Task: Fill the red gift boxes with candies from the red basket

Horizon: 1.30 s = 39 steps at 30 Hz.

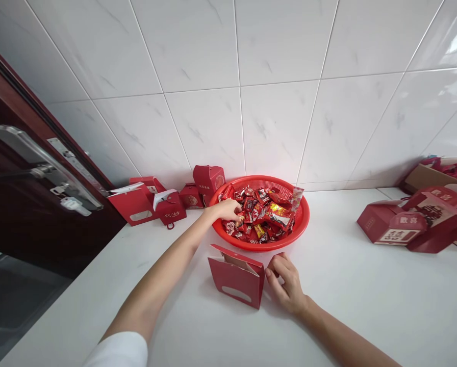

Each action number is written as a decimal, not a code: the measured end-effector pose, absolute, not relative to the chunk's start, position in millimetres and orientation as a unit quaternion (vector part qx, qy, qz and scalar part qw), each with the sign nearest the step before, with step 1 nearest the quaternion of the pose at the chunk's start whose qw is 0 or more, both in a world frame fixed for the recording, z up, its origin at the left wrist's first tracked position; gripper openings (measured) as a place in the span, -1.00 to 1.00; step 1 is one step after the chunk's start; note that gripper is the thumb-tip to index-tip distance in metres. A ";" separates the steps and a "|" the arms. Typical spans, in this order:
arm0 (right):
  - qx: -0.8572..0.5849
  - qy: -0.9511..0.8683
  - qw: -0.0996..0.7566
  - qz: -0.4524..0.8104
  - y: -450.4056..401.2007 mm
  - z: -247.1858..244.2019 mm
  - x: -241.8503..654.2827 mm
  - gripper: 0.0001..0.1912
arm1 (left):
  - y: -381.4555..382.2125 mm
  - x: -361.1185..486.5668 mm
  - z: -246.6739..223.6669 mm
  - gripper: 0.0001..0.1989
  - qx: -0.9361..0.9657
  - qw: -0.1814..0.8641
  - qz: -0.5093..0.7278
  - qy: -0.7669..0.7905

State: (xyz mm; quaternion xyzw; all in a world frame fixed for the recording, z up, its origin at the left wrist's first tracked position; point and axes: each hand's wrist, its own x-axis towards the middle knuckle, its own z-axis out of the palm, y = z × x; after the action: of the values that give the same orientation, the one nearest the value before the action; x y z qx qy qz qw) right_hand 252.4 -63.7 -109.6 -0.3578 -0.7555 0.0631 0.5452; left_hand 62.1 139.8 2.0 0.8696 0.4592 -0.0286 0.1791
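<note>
My left hand (229, 209) reaches into the left side of a red plastic basket (300, 224) with a perforated wall. Its fingers are bent down and drawn together among the wrapped candies (257, 214); what they grip, if anything, is hidden. In front of the basket a red paper gift box (236, 280) stands upright, its top flaps apart and a pale oval window low on its front. Close by the box's right edge, my right hand (285, 283) is loosely curled above the white surface, with nothing visible in it.
Several red boxes (170, 208) stand against the tiled wall at the left, near a dark door with a metal handle (41, 168). At the right are more red gift boxes (391, 224) and a cardboard carton (423, 176) holding red items. A white countertop (339, 290) lies beneath.
</note>
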 end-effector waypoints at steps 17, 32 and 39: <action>-0.437 -0.720 0.521 0.140 -59.1 -114.9 248.2 -0.66 | 126.8 65.8 8.8 -0.65 0.828 0.006 0.133 0.545; -0.453 -0.708 0.506 0.194 -57.1 -115.9 247.4 -0.66 | 127.4 118.0 8.5 -0.70 0.882 0.085 -0.025 0.462; -0.437 -0.707 0.525 0.184 -59.6 -113.4 247.3 -0.68 | 128.9 89.1 21.2 -0.92 0.866 0.145 0.117 0.465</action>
State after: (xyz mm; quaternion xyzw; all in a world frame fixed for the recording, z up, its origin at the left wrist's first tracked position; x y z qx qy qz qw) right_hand 247.3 -59.6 -113.4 -0.4369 -0.7065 0.1840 0.5255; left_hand 89.1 128.9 21.2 0.8657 0.4648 0.1167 0.1448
